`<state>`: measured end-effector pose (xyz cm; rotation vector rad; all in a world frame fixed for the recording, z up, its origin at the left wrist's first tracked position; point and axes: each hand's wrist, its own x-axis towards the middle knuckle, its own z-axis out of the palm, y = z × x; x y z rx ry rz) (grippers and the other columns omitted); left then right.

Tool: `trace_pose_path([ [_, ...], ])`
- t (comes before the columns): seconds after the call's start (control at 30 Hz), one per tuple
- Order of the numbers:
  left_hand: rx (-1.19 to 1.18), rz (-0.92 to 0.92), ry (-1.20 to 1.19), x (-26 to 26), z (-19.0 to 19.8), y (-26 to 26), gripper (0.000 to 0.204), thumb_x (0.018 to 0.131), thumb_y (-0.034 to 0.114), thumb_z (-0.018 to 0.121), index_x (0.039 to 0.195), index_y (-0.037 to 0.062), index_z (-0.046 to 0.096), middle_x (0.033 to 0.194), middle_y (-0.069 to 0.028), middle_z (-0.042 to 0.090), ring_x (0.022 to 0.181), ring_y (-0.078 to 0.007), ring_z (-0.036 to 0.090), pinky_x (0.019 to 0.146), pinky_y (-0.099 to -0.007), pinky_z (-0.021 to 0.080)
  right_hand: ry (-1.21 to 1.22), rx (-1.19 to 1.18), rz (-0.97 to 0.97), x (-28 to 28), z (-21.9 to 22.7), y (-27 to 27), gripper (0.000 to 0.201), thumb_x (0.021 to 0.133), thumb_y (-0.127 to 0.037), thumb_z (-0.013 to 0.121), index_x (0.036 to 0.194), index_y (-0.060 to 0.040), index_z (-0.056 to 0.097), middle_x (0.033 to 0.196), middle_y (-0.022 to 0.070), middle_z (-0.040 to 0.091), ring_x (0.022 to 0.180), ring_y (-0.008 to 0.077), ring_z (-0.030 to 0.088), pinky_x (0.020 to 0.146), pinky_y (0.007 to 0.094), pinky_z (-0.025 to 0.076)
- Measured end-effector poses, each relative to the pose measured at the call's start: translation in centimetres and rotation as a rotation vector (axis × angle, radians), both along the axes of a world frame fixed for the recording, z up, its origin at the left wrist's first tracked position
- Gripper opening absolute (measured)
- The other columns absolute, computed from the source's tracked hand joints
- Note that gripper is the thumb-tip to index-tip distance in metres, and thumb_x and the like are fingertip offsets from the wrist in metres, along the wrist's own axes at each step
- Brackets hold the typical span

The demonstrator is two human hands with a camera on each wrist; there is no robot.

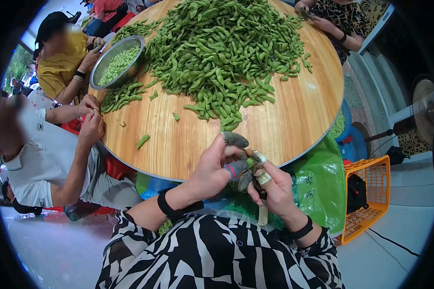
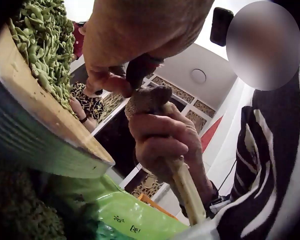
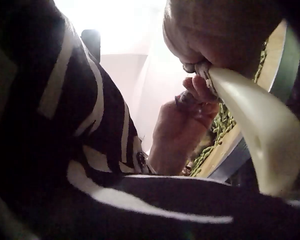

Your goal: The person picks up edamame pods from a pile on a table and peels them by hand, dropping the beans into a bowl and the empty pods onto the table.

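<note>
My left hand (image 1: 207,166), with grey covers on its fingertips, is curled in front of my body near the table's front edge. Its fingers pinch a small green soybean pod (image 1: 250,163), mostly hidden between the two hands. Close against it, my right hand (image 1: 278,190) has wrapped fingertips and grips a tool with a pale, smooth handle (image 3: 262,132). That handle sticks out below the right fist in the left wrist view; the tool's other end is covered by the fingers. Beyond the hands, a large heap of green soybean pods (image 1: 222,53) lies on the round wooden table (image 1: 178,144).
A metal bowl of shelled beans (image 1: 115,65) stands at the table's left. People sit to the left, and another person's hands (image 1: 318,21) are at the far right. A green plastic sheet (image 1: 318,188), an orange crate (image 1: 371,197) and a fan (image 1: 424,106) are on the right.
</note>
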<state>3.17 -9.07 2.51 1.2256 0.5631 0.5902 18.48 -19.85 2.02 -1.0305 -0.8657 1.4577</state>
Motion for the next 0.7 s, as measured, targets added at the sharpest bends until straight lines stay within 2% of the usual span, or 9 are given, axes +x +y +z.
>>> trace_pose_path([
  [0.03, -0.002, -0.001, 0.0, -0.12, -0.38, 0.03, 0.04, 0.085, -0.005, 0.059, 0.12, 0.0019, 0.042, 0.107, -0.01, 0.058, 0.098, -0.0152, 0.058, 0.087, -0.0301, 0.048, 0.038, -0.006, -0.035, -0.08, -0.14, 0.08, 0.044, 0.101, -0.016, 0.039, 0.142, -0.0031, 0.034, 0.065, 0.0024, 0.052, 0.049, 0.0051, 0.042, 0.045, 0.0171, 0.034],
  [0.1, 0.181, 0.007, 0.055, -0.42, -0.94, 0.15, 0.041, 0.085, -0.006, 0.058, 0.121, 0.002, 0.04, 0.108, -0.0098, 0.058, 0.099, -0.0157, 0.058, 0.088, -0.0301, 0.047, 0.075, -0.013, -0.07, -0.1, -0.21, 0.11, 0.044, 0.101, -0.016, 0.039, 0.142, -0.0023, 0.034, 0.065, 0.0021, 0.051, 0.049, 0.005, 0.042, 0.046, 0.017, 0.034],
  [0.17, 0.188, -0.007, 0.06, -0.57, -0.79, 0.14, 0.041, 0.085, -0.006, 0.058, 0.121, 0.002, 0.04, 0.108, -0.0098, 0.057, 0.1, -0.0162, 0.058, 0.088, -0.0302, 0.047, 0.015, 0.005, -0.022, -0.18, -0.15, 0.11, 0.045, 0.1, -0.016, 0.04, 0.142, -0.0016, 0.033, 0.066, 0.0021, 0.051, 0.05, 0.0049, 0.042, 0.045, 0.0169, 0.034],
  [0.4, 0.298, 0.001, 0.053, -0.95, -1.21, 0.12, 0.04, 0.086, -0.006, 0.058, 0.12, 0.0018, 0.039, 0.107, -0.01, 0.058, 0.101, -0.0163, 0.058, 0.088, -0.0301, 0.046, 0.044, 0.007, -0.007, -0.39, -0.73, 0.07, 0.044, 0.101, -0.015, 0.04, 0.141, -0.0004, 0.035, 0.069, 0.0005, 0.049, 0.051, 0.0047, 0.043, 0.045, 0.0169, 0.034],
  [0.5, 0.178, 0.01, 0.076, -0.95, -0.82, 0.1, 0.041, 0.085, -0.006, 0.058, 0.12, 0.0015, 0.039, 0.106, -0.0105, 0.058, 0.1, -0.0164, 0.058, 0.088, -0.0299, 0.046, -0.056, 0.039, -0.058, -0.77, -0.5, 0.24, 0.044, 0.1, -0.019, 0.043, 0.138, 0.0022, 0.038, 0.067, 0.0014, 0.049, 0.05, 0.0075, 0.045, 0.044, 0.019, 0.034],
  [0.63, 0.175, 0.029, 0.078, -0.72, -1.05, 0.03, 0.041, 0.085, -0.006, 0.058, 0.12, 0.0012, 0.039, 0.106, -0.0111, 0.059, 0.099, -0.0165, 0.059, 0.087, -0.0291, 0.046, -0.052, 0.021, -0.071, -0.75, -0.38, 0.16, 0.041, 0.099, -0.016, 0.043, 0.136, 0.0027, 0.042, 0.066, 0.0, 0.047, 0.049, 0.0069, 0.044, 0.043, 0.0191, 0.033],
  [0.7, 0.255, 0.038, 0.054, -0.72, -1.16, 0.03, 0.041, 0.085, -0.007, 0.058, 0.12, 0.0011, 0.039, 0.105, -0.0115, 0.06, 0.098, -0.0164, 0.059, 0.087, -0.029, 0.047, -0.038, 0.021, -0.075, -0.72, -0.42, 0.14, 0.041, 0.099, -0.015, 0.044, 0.136, 0.0027, 0.043, 0.066, -0.0002, 0.047, 0.049, 0.0065, 0.044, 0.043, 0.019, 0.033],
])
